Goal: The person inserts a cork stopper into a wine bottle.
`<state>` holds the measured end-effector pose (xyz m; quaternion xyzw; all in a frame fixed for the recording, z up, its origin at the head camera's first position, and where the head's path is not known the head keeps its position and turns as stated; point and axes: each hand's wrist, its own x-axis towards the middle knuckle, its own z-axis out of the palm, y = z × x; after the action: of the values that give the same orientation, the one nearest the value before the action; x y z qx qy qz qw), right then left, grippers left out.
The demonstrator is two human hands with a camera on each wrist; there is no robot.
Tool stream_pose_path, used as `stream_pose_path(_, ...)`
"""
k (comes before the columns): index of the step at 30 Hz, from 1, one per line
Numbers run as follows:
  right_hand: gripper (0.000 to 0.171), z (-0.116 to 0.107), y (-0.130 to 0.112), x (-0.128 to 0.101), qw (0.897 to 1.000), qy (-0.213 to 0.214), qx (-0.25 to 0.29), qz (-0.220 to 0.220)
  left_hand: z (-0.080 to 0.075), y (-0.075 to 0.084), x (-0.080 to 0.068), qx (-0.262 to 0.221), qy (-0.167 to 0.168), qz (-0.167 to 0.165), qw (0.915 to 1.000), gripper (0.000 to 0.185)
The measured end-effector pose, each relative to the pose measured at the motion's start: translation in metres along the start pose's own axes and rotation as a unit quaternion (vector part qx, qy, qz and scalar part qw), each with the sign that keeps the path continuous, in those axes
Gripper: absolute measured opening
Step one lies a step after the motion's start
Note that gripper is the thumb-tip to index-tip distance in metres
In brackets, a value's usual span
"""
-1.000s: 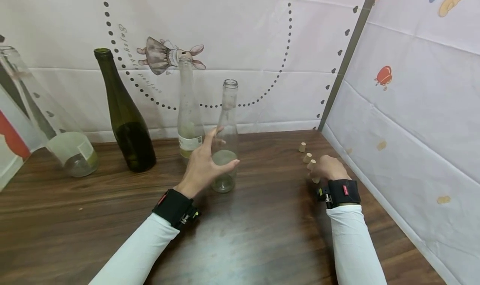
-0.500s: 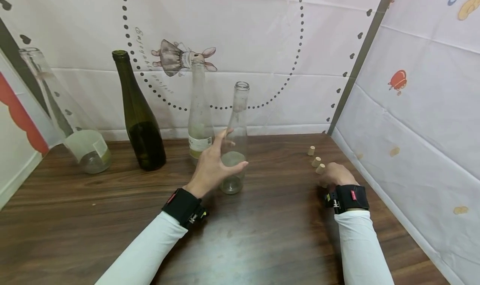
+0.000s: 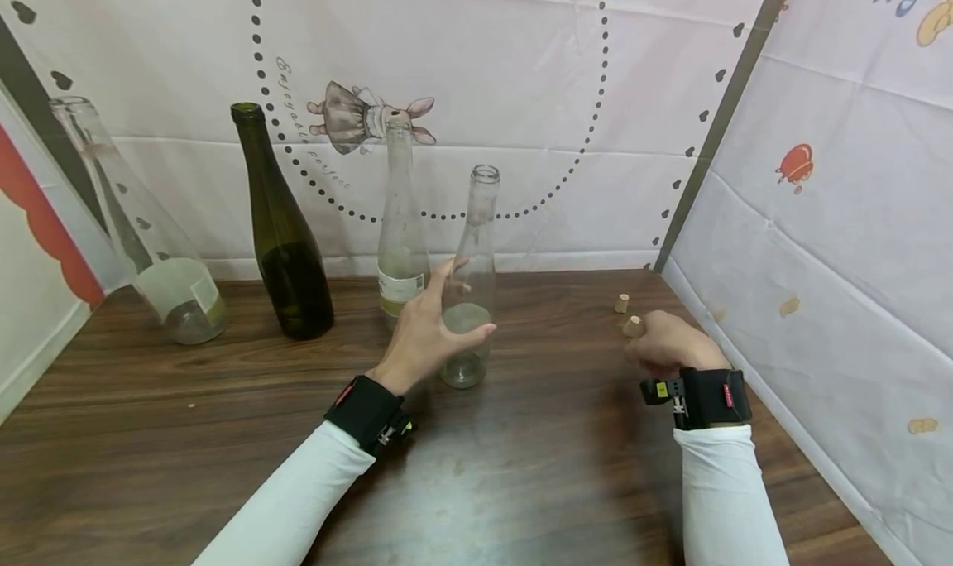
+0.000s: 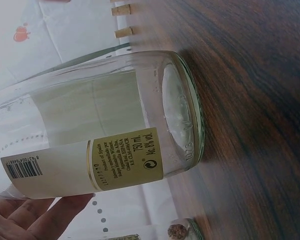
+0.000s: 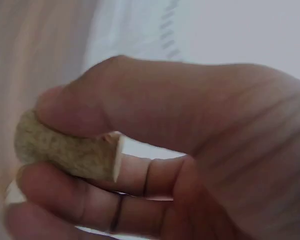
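Observation:
A clear glass bottle stands on the wooden table in the head view, its mouth uncorked. My left hand holds it around the lower body, thumb in front and fingers behind. The left wrist view shows the same bottle large, with its label and some fingers against the glass. At the right, my right hand pinches a cork between thumb and fingers, plain in the right wrist view. Two more corks stand beside that hand, a farther cork and a nearer cork.
Behind the left hand stands another clear bottle. Farther left are a dark green bottle and a large clear bottle. A printed white cloth hangs behind the table and along its right side.
My right hand has taken a cork from the row and shifted slightly. The left hand stays at its bottle. The head view has swung left, so the scene sits farther right.

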<state>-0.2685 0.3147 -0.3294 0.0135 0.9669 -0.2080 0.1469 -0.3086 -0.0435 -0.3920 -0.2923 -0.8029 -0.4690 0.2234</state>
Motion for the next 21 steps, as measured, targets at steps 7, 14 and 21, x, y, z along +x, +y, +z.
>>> stream_pose_path(7,0.027,-0.013,-0.047,-0.019,0.989,0.106,0.036,-0.099,-0.003,0.001,-0.001,0.002,-0.006,-0.005,1.0,0.097)
stream_pose_path(14,0.031,-0.014,-0.084,-0.023,0.957,0.23,0.083,-0.155,-0.004,0.002,-0.001,0.005,0.0,0.001,1.0,0.097)
stream_pose_path(21,0.029,-0.01,-0.109,-0.015,0.918,0.324,0.14,-0.182,-0.003,0.002,-0.001,-0.003,-0.002,0.0,1.0,0.096)
